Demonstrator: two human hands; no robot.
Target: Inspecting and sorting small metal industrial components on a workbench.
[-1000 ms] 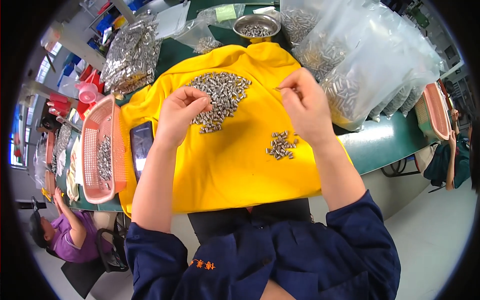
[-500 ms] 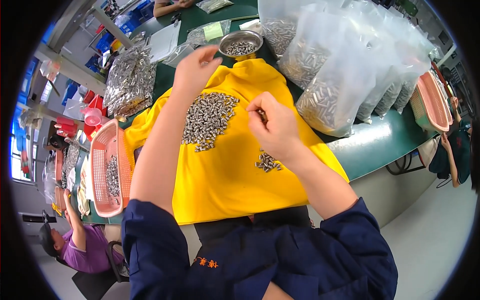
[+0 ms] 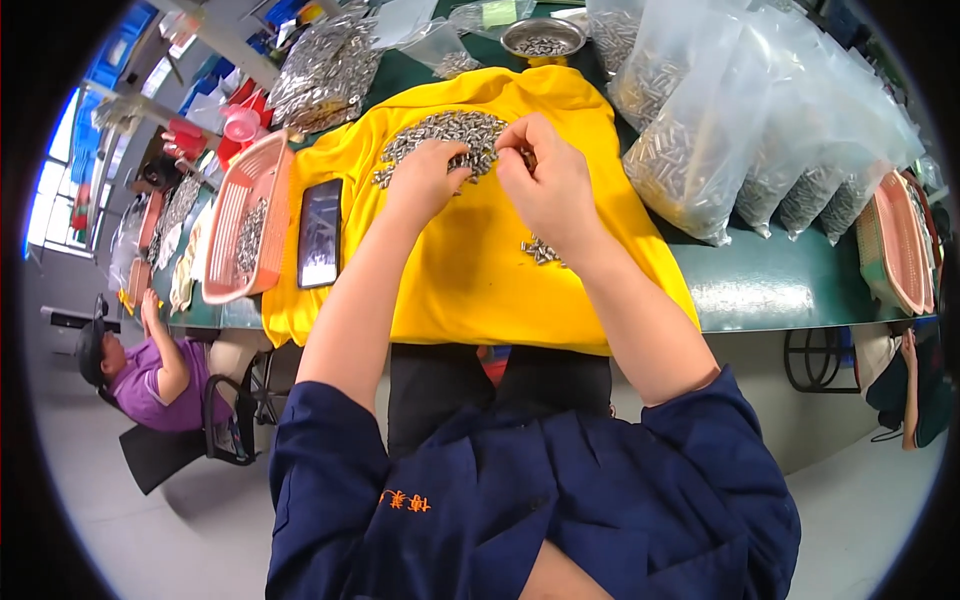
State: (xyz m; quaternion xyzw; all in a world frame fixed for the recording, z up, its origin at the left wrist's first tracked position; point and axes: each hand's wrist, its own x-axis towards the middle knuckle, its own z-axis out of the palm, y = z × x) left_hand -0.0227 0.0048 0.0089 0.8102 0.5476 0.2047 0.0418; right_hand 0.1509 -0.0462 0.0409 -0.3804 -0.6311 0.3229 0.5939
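A large pile of small silvery metal cylinders lies spread on a yellow cloth. At its near edge is my left hand, fingers curved, with a gap between thumb and forefinger where cylinders show. Close to the pile's right side, my right hand has its fingers curled into a pinch. Whatever sits inside that grip is hidden. Partly behind the right wrist is a smaller heap of cylinders on the cloth.
A phone and a pink basket of metal parts lie left. Beyond the cloth stands a metal bowl of parts. Bulging clear bags crowd the right, near another basket. A person sits at far left.
My left hand has come down from near the bowl to the pile. My right hand has moved to the pile's right side. The view has shifted, and the phone now shows.
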